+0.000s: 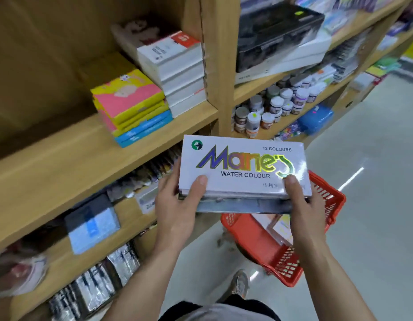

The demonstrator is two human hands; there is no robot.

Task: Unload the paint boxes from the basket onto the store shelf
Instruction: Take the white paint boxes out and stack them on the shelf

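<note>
A small stack of white paint boxes [242,165], the top one printed "Marie's Water Colour 12 Colours", is held flat in front of me. My left hand [177,205] grips its left end with the thumb on top. At the right end, my right hand [305,207] grips the same way. Below the boxes a red plastic basket [265,246] stands on the floor, partly hidden, with some packaging inside. The wooden store shelf [68,158] runs to the left, its front board bare beside stacked boxes.
On the shelf sit pink, yellow and blue boxes [131,107] and a white stack [177,70]. Paint jars [270,107] fill the bay to the right, a black case [277,33] above them. Lower shelves hold packed goods. Grey floor lies to the right; my shoe [241,282] is by the basket.
</note>
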